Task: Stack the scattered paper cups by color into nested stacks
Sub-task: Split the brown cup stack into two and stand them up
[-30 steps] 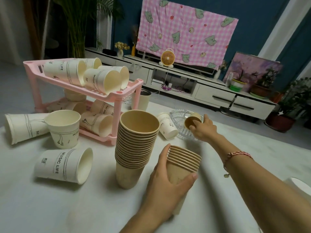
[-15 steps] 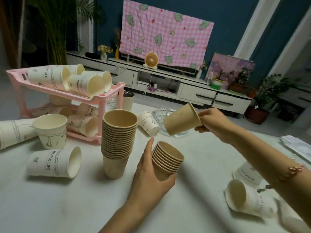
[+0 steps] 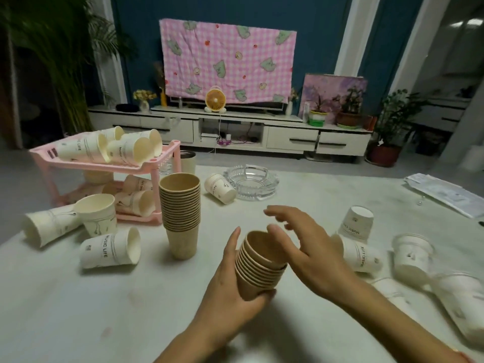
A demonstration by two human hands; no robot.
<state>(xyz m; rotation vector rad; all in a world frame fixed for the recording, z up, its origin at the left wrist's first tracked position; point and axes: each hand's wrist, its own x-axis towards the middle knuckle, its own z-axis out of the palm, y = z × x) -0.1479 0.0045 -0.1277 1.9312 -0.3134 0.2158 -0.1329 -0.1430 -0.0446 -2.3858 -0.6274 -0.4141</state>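
Observation:
My left hand (image 3: 230,292) grips a short nested stack of brown paper cups (image 3: 259,268), tilted slightly right, just above the white table. My right hand (image 3: 306,247) hovers beside the stack's rim with fingers spread and nothing in it. A taller brown cup stack (image 3: 180,213) stands upright to the left. White "MUSIC LIFE" cups lie scattered: one on its side at left (image 3: 110,248), one upright (image 3: 98,214), one near the ashtray (image 3: 219,188), and several at right (image 3: 360,254).
A pink two-tier rack (image 3: 157,163) holding white cups stands at the back left. A glass ashtray (image 3: 251,183) sits mid-table behind the hands. Papers (image 3: 445,193) lie at the far right. The table edge runs along the back.
My right hand carried a brown cup from near the ashtray, dropped it into the stack in my left hand, and has let go with fingers spread.

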